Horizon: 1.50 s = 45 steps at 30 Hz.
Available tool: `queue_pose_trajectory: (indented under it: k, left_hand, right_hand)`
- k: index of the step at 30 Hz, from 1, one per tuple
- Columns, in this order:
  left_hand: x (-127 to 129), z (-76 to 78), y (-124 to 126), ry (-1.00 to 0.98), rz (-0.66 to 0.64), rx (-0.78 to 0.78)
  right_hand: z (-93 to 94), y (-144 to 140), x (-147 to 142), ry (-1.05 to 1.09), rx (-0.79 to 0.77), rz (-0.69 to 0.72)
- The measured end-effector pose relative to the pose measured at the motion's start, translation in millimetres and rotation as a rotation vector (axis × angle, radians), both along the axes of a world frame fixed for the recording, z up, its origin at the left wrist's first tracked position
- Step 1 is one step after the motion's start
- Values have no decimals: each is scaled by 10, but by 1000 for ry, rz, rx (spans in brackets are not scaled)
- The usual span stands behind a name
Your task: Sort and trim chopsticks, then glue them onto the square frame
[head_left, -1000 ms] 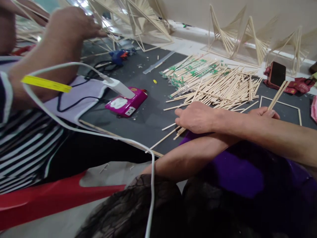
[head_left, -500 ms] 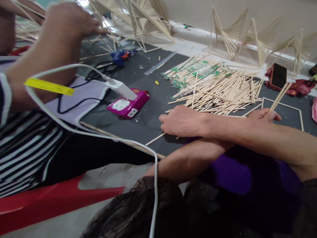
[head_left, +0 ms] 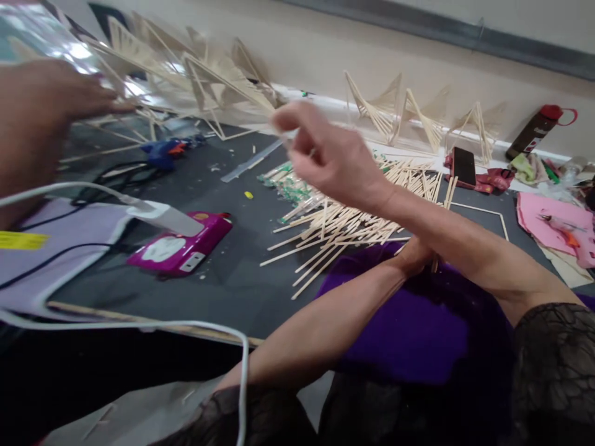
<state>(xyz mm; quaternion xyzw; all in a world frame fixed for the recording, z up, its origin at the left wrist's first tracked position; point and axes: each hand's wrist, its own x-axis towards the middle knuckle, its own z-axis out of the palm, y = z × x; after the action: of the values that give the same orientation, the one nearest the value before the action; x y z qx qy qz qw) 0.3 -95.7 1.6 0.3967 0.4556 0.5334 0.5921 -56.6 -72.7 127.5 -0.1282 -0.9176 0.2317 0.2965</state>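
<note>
My forearms cross, the right one lying over the left. My left hand, partly hidden under the right forearm, is closed on a few thin wooden sticks that poke out above and below it. Raised over the stick pile, my right hand has curled fingers smeared by motion; whether anything is in them I cannot make out. Below it, a loose pile of wooden sticks spreads over the dark table, beside clear packets of sticks with green print. Purple cloth lies under my left forearm.
A magenta power adapter with a white plug and cable stands left. Another person's hand is near stick frames and a blue glue gun. More stick frames, a phone, a bottle and pink foam lie behind and right.
My right hand has lifted from the table's front edge to above the pile. My left hand has drawn nearer with its sticks. The view has swung right and up.
</note>
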Motion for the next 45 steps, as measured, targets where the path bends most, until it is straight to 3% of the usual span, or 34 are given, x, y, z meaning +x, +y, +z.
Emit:
queue_pose_trajectory:
  k: [2,5,8,11,16,19,21,25,29,38,45]
  left_hand:
    - [1,-14,7,-16,-52,22]
    - [6,-43,38,-87,-88,69]
    - [12,-61,52,-109,-96,77]
    - [10,-56,37,-70,-99,61]
    - [-4,-41,-6,-8,-139,59]
    - [-6,-42,-42,39,-136,107]
    - [-4,-38,-71,71,-151,128]
    - [-4,-23,-107,99,-217,130]
    - [-16,-29,-98,97,-223,117]
    - [-25,-42,-86,100,-214,97]
    - [-28,-25,-88,99,-199,110]
  right_hand:
    - [75,162,221,150,-272,-64]
    - [99,396,509,179,-597,-143]
    - [27,596,671,102,-668,-254]
    - [-35,768,732,37,-511,-312]
    - [54,1105,835,-102,3,-428]
    - [28,1289,952,-293,276,-457]
    - [-89,1344,1026,-489,371,-415]
    - [-427,1292,1074,-853,458,-143]
    - [-637,1230,981,-909,536,13]
    - [-801,1309,806,-801,572,-46]
    - [-529,1461,701,-737,654,-201]
